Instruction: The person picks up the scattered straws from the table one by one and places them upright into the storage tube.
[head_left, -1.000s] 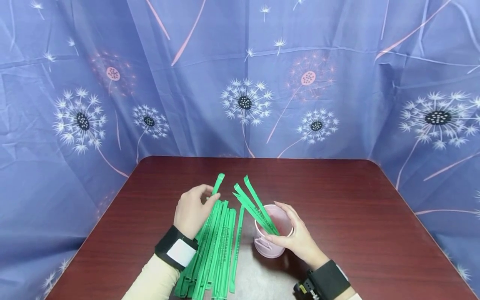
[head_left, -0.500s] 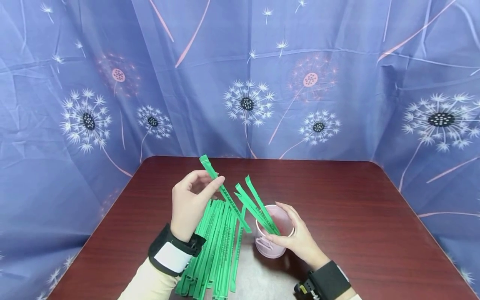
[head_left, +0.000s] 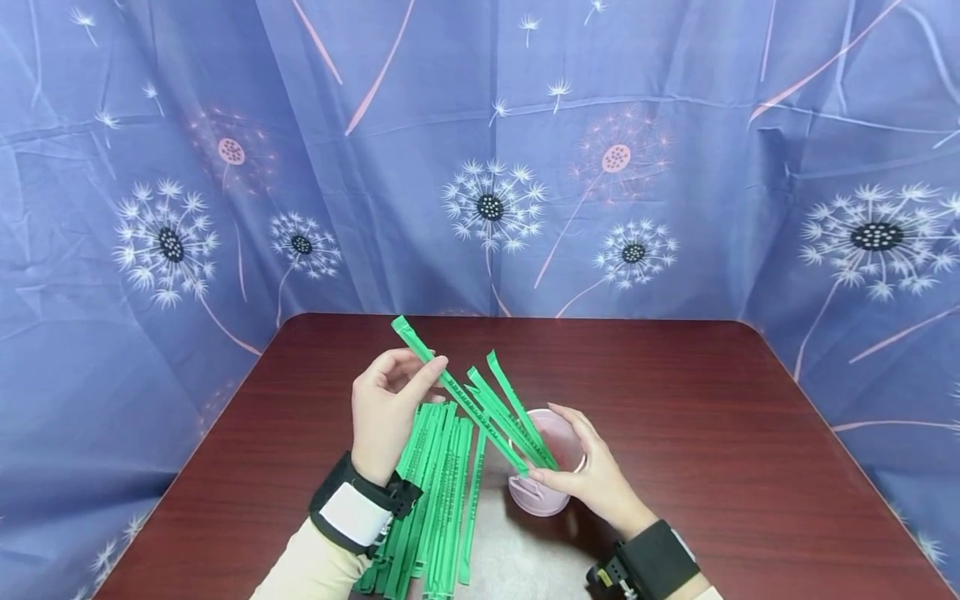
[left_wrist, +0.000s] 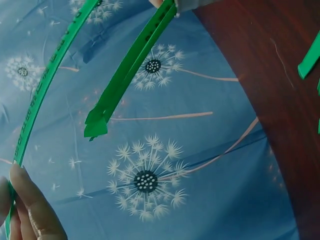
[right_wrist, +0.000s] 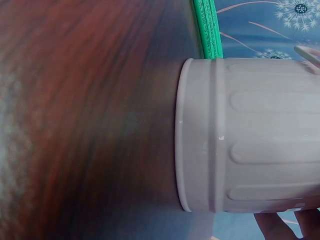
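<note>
My left hand [head_left: 386,412] pinches one long green wrapped straw [head_left: 471,406] between thumb and fingers. That straw slants down to the right, its lower end at the cup's near rim beside my right thumb; whether it is inside cannot be told. My right hand [head_left: 603,487] grips the pink ribbed cup [right_wrist: 270,130] around its side, thumb at the near rim. Several green wrapped straws [left_wrist: 125,72] stand in the cup, leaning left. In the left wrist view, the fingers [left_wrist: 35,205] hold the straw close to its end.
A pile of green wrapped straws [head_left: 435,492] lies on the dark red table [head_left: 675,400], left of the cup and partly under my left forearm. One straw [head_left: 472,508] lies along the pile's right side. A blue dandelion-print curtain [head_left: 390,208] hangs behind the table.
My left hand lifted a straw off the pile and tilted its lower end rightward, bringing it to the cup's rim. The right hand and cup stayed in place.
</note>
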